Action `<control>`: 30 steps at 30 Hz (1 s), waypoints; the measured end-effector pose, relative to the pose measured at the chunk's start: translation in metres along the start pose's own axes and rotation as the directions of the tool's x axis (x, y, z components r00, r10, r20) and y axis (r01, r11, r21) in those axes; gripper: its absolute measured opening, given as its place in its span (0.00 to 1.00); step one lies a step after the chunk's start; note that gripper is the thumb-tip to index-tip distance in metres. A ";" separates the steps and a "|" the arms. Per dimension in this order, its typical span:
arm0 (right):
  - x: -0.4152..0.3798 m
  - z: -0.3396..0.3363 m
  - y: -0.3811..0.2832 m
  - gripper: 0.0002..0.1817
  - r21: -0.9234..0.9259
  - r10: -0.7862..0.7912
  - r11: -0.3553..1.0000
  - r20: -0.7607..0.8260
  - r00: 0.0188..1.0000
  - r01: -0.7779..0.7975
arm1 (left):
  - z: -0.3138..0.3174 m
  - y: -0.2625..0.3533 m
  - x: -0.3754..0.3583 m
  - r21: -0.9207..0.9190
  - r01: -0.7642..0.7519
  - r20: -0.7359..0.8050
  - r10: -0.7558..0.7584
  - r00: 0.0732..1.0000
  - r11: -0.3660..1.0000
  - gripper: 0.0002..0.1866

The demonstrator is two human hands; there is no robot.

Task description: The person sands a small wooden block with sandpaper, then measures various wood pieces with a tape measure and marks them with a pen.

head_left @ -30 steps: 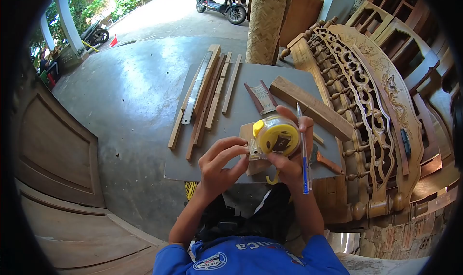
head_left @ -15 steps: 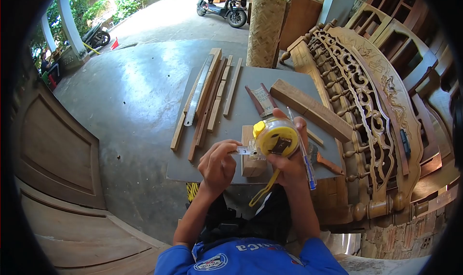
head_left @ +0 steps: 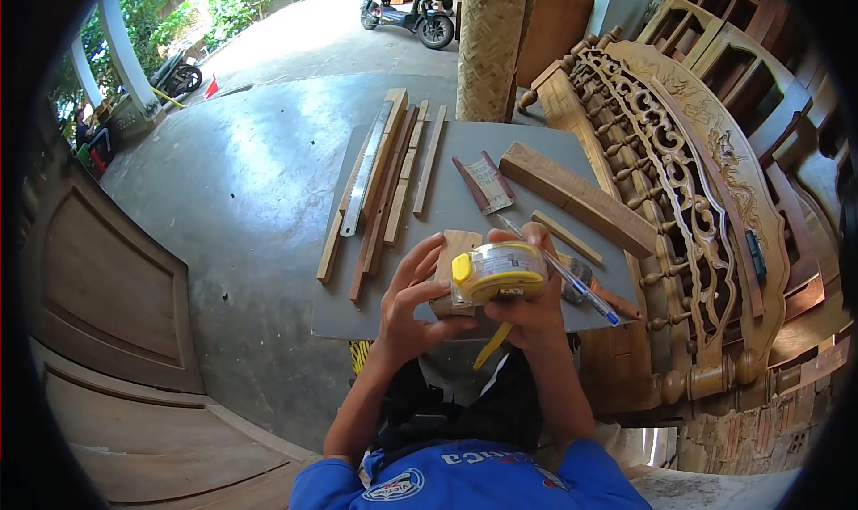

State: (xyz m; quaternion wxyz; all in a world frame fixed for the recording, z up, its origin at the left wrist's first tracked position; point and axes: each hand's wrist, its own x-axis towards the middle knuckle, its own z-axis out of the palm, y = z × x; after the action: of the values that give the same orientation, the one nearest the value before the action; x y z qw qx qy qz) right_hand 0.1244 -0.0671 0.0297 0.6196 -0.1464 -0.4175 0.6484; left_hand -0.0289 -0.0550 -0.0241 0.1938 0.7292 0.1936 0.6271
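My right hand [head_left: 529,309] is closed around a yellow tape measure [head_left: 502,273] with a clear case. A blue-capped pen [head_left: 581,286] is also held between its fingers, slanting down to the right. A yellow strap [head_left: 492,345] hangs beneath the tape measure. My left hand [head_left: 413,309] is curled around the left side of a short wooden block [head_left: 458,244], fingers on its edge and thumb near its lower end. The tape measure hides part of the block. No blade shows out of the case.
On the grey table [head_left: 384,318] lie a handsaw [head_left: 365,184], several wooden strips [head_left: 429,161], a thick beam [head_left: 576,197], a sandpaper-like sheet [head_left: 484,184] and a brush [head_left: 612,303]. Carved furniture [head_left: 688,188] stands close on the right, wooden panels [head_left: 116,278] on the left.
My left hand has left the tape's end and taken hold of the block, which is now tilted. The blade has gone back into the case, and my right hand has turned the tape measure.
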 end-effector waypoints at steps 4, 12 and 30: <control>0.001 0.001 -0.002 0.40 -0.012 0.023 1.000 -0.001 1.000 -0.023 | -0.004 0.003 0.003 -0.111 0.101 0.036 -0.097 0.995 0.989 0.33; -0.003 0.005 -0.009 0.40 -0.110 -0.020 0.994 -0.069 0.997 0.013 | -0.011 -0.002 0.016 0.019 0.073 0.246 -0.075 0.966 0.997 0.35; -0.032 -0.096 -0.057 0.41 0.079 -0.188 0.976 -0.180 0.966 0.204 | -0.016 0.002 0.009 0.110 0.115 0.195 -0.135 0.972 0.987 0.34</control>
State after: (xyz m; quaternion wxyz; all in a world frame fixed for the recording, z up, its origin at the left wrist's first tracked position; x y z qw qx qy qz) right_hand 0.2372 -0.0688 0.0020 0.7207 -0.1292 -0.3431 0.5884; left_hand -0.0430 -0.0512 -0.0131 0.2155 0.7839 0.2491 0.5263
